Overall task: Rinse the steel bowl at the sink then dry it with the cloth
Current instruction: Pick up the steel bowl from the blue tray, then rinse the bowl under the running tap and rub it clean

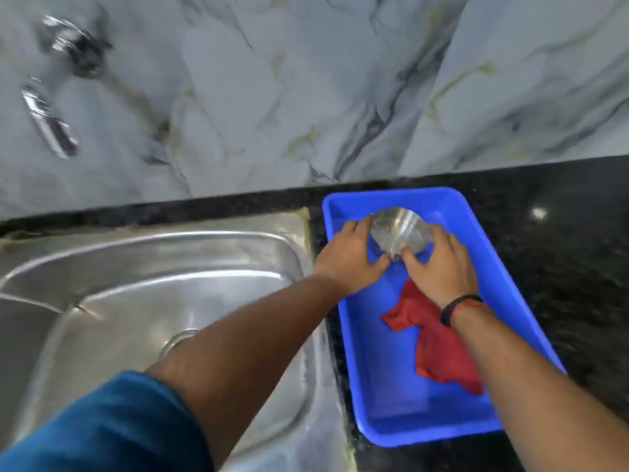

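Observation:
The steel bowl (400, 231) lies tilted at the far end of a blue plastic tray (531, 301) on the black counter. My left hand (349, 260) grips the bowl's left side and my right hand (442, 267) grips its right side, thumbs meeting at the near rim. A red cloth (435, 345) lies crumpled in the middle of the tray, partly under my right wrist, which wears a dark band. The steel sink (153, 301) is to the left of the tray, with its drain partly hidden by my left forearm.
A chrome tap (51, 120) and its wall fitting (73, 42) stick out from the marbled wall above the sink's left side. Black granite counter (578, 240) extends to the right of the tray. The picture is blurred.

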Demonstrator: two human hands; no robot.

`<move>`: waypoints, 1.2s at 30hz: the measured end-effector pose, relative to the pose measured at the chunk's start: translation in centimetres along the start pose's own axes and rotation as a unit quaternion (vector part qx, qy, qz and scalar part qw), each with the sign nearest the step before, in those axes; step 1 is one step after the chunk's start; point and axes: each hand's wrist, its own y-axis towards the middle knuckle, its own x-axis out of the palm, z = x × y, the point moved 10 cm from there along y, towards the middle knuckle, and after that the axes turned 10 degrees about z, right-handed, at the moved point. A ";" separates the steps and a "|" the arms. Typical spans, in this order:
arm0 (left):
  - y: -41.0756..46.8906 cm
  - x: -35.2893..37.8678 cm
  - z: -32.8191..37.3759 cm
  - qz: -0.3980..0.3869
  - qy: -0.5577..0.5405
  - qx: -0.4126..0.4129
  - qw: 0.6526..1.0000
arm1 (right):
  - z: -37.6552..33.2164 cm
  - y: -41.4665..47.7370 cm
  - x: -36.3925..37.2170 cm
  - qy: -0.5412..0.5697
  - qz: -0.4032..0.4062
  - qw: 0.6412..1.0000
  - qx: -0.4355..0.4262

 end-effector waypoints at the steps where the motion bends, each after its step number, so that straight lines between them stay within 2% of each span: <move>1: 0.4 1.2 -0.1 0.008 -0.018 -0.027 0.999 | 1.9 0.2 0.5 0.021 0.002 0.999 0.035; 5: 1.6 3.7 -1.3 0.040 -0.080 -0.156 0.984 | 7.4 1.2 3.7 0.099 -0.020 0.971 0.215; 8: 2.2 4.5 -3.0 0.059 -0.120 -0.247 0.960 | 8.2 2.0 6.3 0.146 -0.058 0.945 0.287; 12: 2.2 4.6 -4.7 0.075 -0.176 -0.310 0.931 | 7.3 3.3 8.5 0.118 -0.091 0.947 0.283; 16: 1.6 3.8 -5.9 0.089 -0.266 -0.347 0.895 | 6.1 3.5 6.3 0.123 -0.050 0.945 0.297; 21: 1.4 0.8 -5.8 0.109 -0.468 -0.397 0.782 | 0.2 4.6 2.2 0.202 0.003 0.954 0.222; 23: 1.5 -0.6 -5.0 0.071 -0.582 -0.389 0.711 | -3.8 4.8 1.8 0.239 -0.019 0.954 0.178; 25: 1.2 -2.2 -4.7 0.021 -0.694 -0.366 0.620 | -8.4 4.4 2.0 0.248 -0.058 0.959 0.122; 27: 0.7 -4.4 -5.3 -0.023 -0.758 -0.333 0.560 | -12.4 3.7 2.4 0.243 -0.088 0.962 0.082; 31: -1.3 -10.3 -8.5 -0.077 -0.820 -0.255 0.507 | -20.4 1.0 4.9 0.225 -0.198 0.954 0.023; 36: -4.6 -16.4 -14.4 -0.051 -0.859 -0.223 0.457 | -30.8 -3.4 8.1 0.156 -0.288 0.940 -0.091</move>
